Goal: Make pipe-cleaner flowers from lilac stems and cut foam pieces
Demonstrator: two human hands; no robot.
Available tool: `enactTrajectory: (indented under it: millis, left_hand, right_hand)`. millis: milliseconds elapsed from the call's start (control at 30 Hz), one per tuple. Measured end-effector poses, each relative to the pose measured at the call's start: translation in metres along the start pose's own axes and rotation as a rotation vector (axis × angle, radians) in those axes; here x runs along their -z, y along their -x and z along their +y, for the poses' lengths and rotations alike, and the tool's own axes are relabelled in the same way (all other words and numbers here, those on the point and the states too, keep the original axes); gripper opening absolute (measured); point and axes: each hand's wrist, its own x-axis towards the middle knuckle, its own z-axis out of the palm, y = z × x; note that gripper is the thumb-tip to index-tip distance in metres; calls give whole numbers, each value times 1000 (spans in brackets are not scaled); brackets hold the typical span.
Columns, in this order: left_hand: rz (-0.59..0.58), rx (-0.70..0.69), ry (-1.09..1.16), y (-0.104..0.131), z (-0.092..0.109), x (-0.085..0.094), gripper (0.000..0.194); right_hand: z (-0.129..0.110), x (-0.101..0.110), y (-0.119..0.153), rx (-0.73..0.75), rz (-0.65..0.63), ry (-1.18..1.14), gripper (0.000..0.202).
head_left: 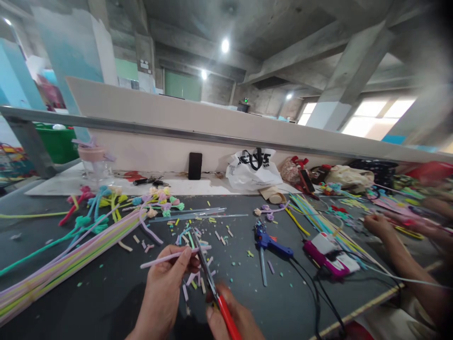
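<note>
My left hand (164, 283) pinches a pale pink pipe cleaner (161, 260) between thumb and fingers. In my right hand (231, 314), somewhat blurred, is a pair of scissors (226, 314) with red handles. Their blades point up and away from me, and the pipe cleaner's right end lies at them; whether they touch it I cannot tell. Short cut pieces (198, 283) of pink, yellow and white pipe cleaner are scattered under and around both hands.
Long pipe cleaners (88, 245) lie bundled at left, near fuzzy flower shapes (164, 198). A blue glue gun (274, 244) and a magenta power strip (329, 257) with cords lie right. Behind stand a phone (195, 166) and white bag (253, 172). Another person's arm (399, 250) reaches in from the right.
</note>
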Motion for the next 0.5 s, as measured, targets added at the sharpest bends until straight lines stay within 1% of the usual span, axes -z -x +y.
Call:
enactTrajectory:
  millis: [167, 300, 500]
  left_hand:
    - [-13, -5, -23, 0, -2, 1, 19]
    - [0, 3, -20, 0, -2, 1, 20]
    - [-3, 1, -31, -1, -1, 0, 21]
  right_hand:
    - [-1, 1, 0, 0, -20, -30, 13]
    - [1, 0, 1, 28, 2, -23, 15]
    - [2, -2, 0, 14, 19, -15, 18]
